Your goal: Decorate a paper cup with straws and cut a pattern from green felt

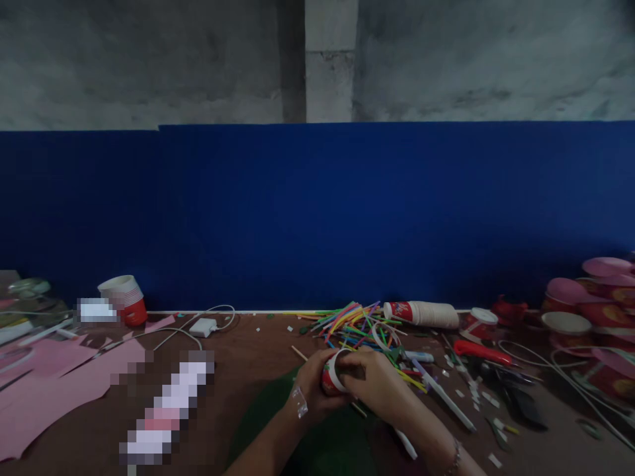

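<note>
Left hand [308,383] clamps one paper cup [328,377], right hand [378,378] has fingers in its mouth, grip unclear; one cup stack [430,315] lies at two o'clock.

The cup [328,378] at six o'clock looked like smooth printed paper. The counter [228,363] had a dull, wood-brown finish. Pink sheets [64,403] at eight looked like matt paper; the red handle [481,352] at four, glossy plastic. The pillar [330,73] at twelve looked like rough concrete.
</note>
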A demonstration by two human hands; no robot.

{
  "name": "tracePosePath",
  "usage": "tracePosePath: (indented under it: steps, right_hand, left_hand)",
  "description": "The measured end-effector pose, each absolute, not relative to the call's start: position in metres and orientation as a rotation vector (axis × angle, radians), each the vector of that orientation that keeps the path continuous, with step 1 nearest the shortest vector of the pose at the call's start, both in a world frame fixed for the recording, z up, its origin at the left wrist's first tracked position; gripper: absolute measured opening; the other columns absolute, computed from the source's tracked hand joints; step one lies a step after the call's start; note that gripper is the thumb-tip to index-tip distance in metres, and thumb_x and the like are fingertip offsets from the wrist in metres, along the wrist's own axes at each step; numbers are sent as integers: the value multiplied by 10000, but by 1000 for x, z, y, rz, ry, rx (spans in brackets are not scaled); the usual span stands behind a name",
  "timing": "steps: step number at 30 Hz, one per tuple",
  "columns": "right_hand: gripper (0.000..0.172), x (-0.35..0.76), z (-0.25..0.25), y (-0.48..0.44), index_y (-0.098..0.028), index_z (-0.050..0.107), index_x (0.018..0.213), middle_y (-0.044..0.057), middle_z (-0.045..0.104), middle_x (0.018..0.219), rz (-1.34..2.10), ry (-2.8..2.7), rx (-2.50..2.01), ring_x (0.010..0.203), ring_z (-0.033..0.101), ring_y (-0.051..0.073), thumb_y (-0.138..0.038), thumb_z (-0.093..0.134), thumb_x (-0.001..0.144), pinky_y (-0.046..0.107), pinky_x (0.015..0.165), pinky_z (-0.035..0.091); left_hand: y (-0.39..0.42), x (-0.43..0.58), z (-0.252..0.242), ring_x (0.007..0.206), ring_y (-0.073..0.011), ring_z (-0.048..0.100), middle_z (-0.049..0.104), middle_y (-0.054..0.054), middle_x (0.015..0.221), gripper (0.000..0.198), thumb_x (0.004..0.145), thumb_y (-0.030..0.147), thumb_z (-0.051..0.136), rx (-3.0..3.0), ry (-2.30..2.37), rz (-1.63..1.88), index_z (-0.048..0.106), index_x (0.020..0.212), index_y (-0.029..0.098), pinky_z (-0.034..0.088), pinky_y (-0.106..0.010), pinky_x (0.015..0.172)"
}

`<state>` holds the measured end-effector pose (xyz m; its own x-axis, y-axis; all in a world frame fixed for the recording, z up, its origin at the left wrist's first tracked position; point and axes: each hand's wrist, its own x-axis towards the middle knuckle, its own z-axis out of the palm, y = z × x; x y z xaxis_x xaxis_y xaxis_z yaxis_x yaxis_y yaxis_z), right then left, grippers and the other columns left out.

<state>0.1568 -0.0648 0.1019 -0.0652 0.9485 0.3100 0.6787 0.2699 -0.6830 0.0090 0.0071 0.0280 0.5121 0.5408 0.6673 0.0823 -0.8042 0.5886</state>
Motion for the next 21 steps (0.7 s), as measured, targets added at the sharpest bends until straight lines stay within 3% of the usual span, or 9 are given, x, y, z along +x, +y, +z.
tracePosePath:
  steps: [5,10,12,14,17,21]
  right_hand:
    - [244,155,100,-64,-201,662,592,13,637,641,342,-1903,-1443,728,541,161,-82,483,708,241,683,372]
    - [182,152,111,-71,-206,664,865,52,660,865,151,-1762,-1376,830,548,193,-184,499,793,290,760,383]
    - [174,151,114,-76,-194,646,819,67,646,839,-28,-1662,-1411,829,540,204,-265,488,830,311,780,367]
    - [308,148,113,-80,-186,605,640,49,608,669,-68,-1661,-1502,689,525,175,-349,459,856,284,685,359]
    - [486,140,102,-77,-176,522,466,-1,486,453,207,-1743,-1660,453,400,103,-466,444,848,248,481,259]
    - [392,132,86,-66,-164,592,522,-9,544,486,449,-1718,-1640,459,422,96,-423,502,802,226,452,253]
  left_hand:
    - [5,13,24,1023,-292,575,585,-105,1148,734,595,285,746,2324,470,1253,425,1252,228,475,-422,868]
    - [-2,13,34,1101,-290,515,515,-126,1213,733,685,186,626,2262,492,1337,303,1343,200,439,-438,921]
    - [-2,12,35,1144,-297,475,465,-140,1261,709,717,171,588,2235,555,1420,282,1356,192,410,-455,948]
    - [0,11,33,1161,-296,454,434,-138,1286,672,739,166,580,2192,666,1531,295,1346,209,400,-462,950]
    - [5,10,27,1110,-290,477,469,-115,1232,646,728,200,618,2146,736,1711,336,1308,240,411,-464,920]
    - [13,10,23,1049,-305,500,501,-115,1158,599,712,311,628,2110,727,1744,419,1264,208,424,-460,889]
